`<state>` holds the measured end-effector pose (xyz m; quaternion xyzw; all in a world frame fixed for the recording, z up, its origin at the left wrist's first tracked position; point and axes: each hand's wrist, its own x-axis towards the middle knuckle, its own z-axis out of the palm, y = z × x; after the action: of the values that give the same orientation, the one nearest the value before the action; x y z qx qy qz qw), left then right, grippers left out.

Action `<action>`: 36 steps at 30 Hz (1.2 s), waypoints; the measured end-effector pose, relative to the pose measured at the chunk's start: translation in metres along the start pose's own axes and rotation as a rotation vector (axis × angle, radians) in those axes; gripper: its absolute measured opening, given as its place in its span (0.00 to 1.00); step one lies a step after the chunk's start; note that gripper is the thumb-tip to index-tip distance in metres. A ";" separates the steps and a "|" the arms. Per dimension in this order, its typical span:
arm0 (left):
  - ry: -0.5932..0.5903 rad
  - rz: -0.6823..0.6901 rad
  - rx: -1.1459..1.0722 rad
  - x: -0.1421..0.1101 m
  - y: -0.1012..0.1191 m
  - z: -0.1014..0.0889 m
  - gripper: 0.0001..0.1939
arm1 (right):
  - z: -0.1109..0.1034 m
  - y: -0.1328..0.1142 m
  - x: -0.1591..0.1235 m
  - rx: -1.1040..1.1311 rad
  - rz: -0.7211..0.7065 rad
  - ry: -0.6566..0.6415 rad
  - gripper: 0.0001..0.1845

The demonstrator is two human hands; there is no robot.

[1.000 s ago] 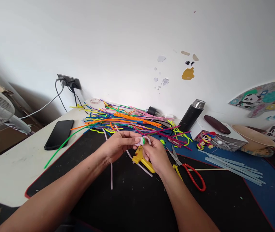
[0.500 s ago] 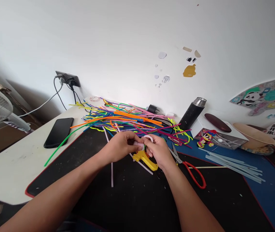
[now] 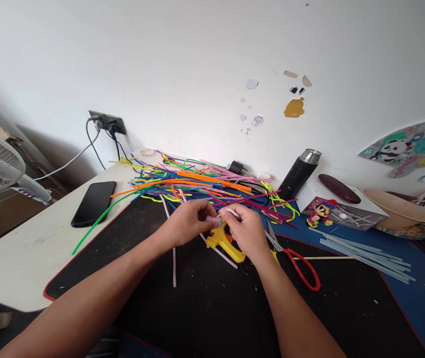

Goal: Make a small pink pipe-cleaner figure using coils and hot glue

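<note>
We locate the small, pale-lilac fuzzy piece (image 3: 216, 222) between both hands, above the black rectangular mat (image 3: 212, 308) on the counter (image 3: 22, 258). Our left hand (image 3: 189, 222) has its grip closed on this piece, pinching it between thumb and fingers. Our right hand (image 3: 249, 231) has its grip closed on a pale-lilac curved strip (image 3: 232, 214); we cannot tell whether the strip joins the piece, as the fingers cover the area between. Directly below the hands, we note the yellow plastic glue gun (image 3: 224, 243) on the mat. The red-handled metal scissors (image 3: 278, 246) lie to the right of our right hand, blades parted. Behind the hands, we find the loose pile of multicoloured fuzzy stems (image 3: 197, 181). The black, rectangular smartphone (image 3: 93, 204) lies at far left; the translucent, pale-blue sticks (image 3: 365, 256) lie at far right.
</note>
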<state>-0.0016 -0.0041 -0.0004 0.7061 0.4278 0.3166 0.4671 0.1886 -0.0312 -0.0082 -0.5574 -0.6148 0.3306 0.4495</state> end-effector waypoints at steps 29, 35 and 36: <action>0.222 0.100 -0.049 0.009 -0.017 0.004 0.14 | 0.008 0.000 -0.009 -0.273 -0.280 0.106 0.14; 0.228 0.100 -0.019 0.008 -0.017 0.003 0.14 | 0.008 0.000 -0.008 -0.253 -0.247 0.096 0.14; 0.227 0.096 -0.033 0.009 -0.017 0.002 0.14 | 0.008 0.000 -0.008 -0.253 -0.251 0.093 0.14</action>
<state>-0.0012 0.0060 -0.0170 0.6775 0.4385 0.4234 0.4116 0.1805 -0.0387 -0.0127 -0.5429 -0.6948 0.1660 0.4414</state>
